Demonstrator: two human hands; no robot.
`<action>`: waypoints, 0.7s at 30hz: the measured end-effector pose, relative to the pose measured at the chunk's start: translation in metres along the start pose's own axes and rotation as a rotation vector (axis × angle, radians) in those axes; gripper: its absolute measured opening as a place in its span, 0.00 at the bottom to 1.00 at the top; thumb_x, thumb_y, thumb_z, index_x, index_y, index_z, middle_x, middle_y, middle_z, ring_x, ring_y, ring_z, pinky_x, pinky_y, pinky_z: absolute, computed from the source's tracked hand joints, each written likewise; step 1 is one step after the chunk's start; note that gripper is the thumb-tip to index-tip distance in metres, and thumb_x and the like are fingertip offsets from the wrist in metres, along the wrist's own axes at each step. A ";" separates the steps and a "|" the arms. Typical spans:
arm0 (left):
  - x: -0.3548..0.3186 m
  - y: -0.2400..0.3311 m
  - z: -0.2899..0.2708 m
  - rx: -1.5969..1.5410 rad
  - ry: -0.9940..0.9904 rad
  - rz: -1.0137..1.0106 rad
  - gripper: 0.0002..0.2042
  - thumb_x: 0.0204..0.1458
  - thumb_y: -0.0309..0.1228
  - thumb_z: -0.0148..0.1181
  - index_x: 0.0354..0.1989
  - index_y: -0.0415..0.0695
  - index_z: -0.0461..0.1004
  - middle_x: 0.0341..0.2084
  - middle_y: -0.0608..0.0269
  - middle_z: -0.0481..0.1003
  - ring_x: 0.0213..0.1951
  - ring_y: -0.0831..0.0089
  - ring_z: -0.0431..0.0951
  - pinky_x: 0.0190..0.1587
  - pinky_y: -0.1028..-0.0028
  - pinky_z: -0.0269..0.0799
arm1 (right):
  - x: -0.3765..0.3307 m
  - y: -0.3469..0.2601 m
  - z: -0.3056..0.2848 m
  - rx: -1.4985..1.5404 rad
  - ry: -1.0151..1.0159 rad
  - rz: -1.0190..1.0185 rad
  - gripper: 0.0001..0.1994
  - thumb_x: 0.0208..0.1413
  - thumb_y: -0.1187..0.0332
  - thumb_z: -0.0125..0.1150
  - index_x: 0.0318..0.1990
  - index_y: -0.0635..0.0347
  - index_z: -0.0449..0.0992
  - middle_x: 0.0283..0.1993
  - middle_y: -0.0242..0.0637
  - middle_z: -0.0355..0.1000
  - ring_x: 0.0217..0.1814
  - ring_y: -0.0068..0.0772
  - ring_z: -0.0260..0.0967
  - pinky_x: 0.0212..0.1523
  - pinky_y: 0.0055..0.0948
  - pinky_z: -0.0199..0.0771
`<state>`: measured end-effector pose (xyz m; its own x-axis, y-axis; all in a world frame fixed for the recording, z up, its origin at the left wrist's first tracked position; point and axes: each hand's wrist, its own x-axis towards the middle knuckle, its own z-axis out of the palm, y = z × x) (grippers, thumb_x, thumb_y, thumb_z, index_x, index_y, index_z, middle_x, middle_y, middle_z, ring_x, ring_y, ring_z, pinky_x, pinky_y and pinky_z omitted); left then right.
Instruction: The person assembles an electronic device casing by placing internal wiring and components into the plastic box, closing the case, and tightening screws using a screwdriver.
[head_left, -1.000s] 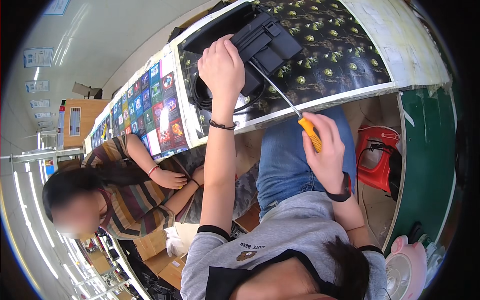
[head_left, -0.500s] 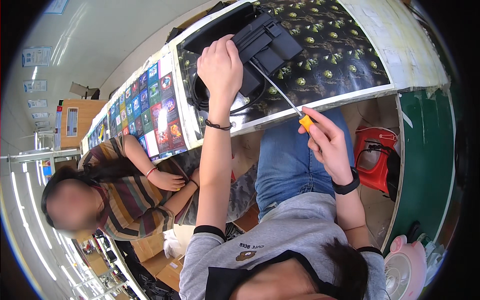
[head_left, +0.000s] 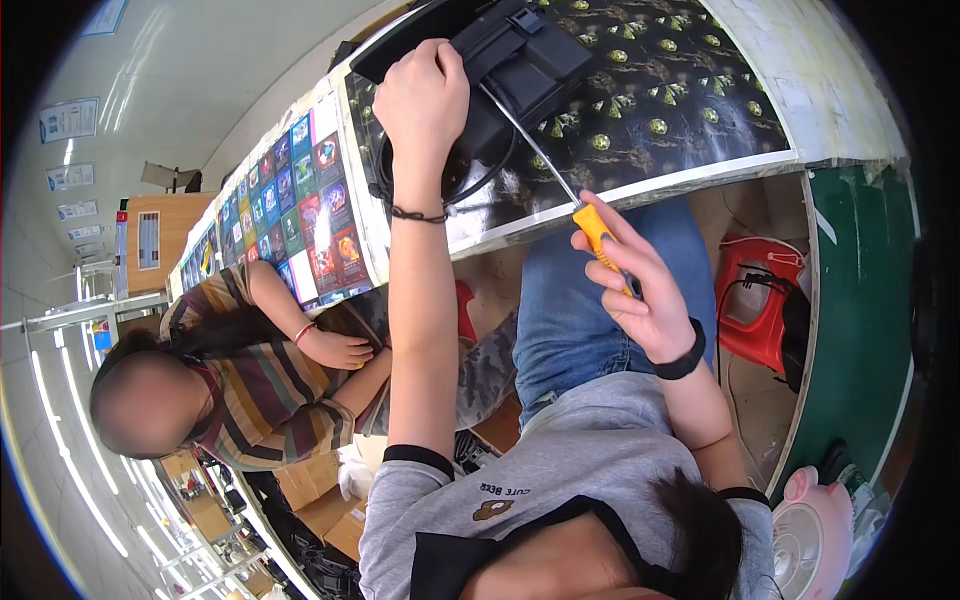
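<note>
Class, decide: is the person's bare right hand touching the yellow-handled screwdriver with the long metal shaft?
Touching. The head view shows the bare right hand gripping the yellow-handled screwdriver by its handle, skin against it.

A pale, glossy wall (head_left: 250,60) bears a row of white-and-blue notices (head_left: 68,120). Bright fluorescent tubes (head_left: 78,455) line the lower left; above them stands a light-wood cabinet (head_left: 175,240). A green panel (head_left: 860,320) borders pale floor (head_left: 762,425) beneath the surface (head_left: 835,110).

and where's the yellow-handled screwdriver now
In the head view, right of centre, the yellow-handled screwdriver is in the right hand, its metal shaft angled up-left toward the black boxy device.
</note>
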<state>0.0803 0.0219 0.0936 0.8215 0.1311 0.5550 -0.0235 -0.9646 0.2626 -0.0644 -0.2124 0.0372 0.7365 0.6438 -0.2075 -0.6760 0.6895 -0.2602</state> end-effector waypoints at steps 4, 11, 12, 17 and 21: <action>0.015 0.001 -0.001 0.060 -0.149 -0.102 0.18 0.58 0.42 0.44 0.42 0.48 0.81 0.34 0.47 0.80 0.40 0.47 0.79 0.46 0.56 0.74 | -0.017 -0.001 0.032 -0.356 0.066 -0.100 0.29 0.63 0.75 0.49 0.71 0.56 0.51 0.49 0.38 0.65 0.28 0.11 0.55 0.13 0.09 0.58; 0.021 -0.004 0.003 0.039 -0.191 -0.105 0.19 0.58 0.42 0.44 0.44 0.50 0.81 0.35 0.46 0.80 0.41 0.45 0.79 0.47 0.55 0.74 | -0.023 0.001 0.039 -0.847 0.135 -0.234 0.29 0.61 0.78 0.47 0.71 0.56 0.54 0.48 0.38 0.67 0.24 0.10 0.56 0.13 0.09 0.63; 0.021 -0.004 0.003 0.036 -0.191 -0.103 0.19 0.58 0.42 0.44 0.44 0.50 0.81 0.35 0.46 0.80 0.41 0.46 0.79 0.47 0.55 0.74 | -0.023 0.001 0.039 -0.842 0.138 -0.235 0.29 0.61 0.78 0.47 0.71 0.56 0.54 0.48 0.38 0.67 0.24 0.10 0.56 0.13 0.09 0.63; 0.020 -0.004 0.004 0.025 -0.185 -0.101 0.19 0.58 0.42 0.44 0.44 0.50 0.81 0.35 0.47 0.80 0.41 0.46 0.79 0.48 0.56 0.73 | -0.016 0.004 0.041 -1.127 0.158 -0.361 0.29 0.61 0.80 0.47 0.70 0.56 0.56 0.48 0.37 0.68 0.24 0.11 0.58 0.16 0.12 0.66; 0.020 -0.002 0.002 0.029 -0.187 -0.106 0.18 0.58 0.41 0.43 0.43 0.50 0.81 0.35 0.48 0.80 0.41 0.47 0.79 0.47 0.56 0.74 | -0.009 0.004 0.042 -1.328 0.167 -0.460 0.29 0.60 0.80 0.48 0.69 0.56 0.58 0.48 0.41 0.69 0.26 0.19 0.65 0.22 0.20 0.72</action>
<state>0.0978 0.0259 0.1022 0.9098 0.1900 0.3691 0.0828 -0.9543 0.2871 -0.0750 -0.2015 0.0772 0.9389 0.3397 0.0546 0.0784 -0.0569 -0.9953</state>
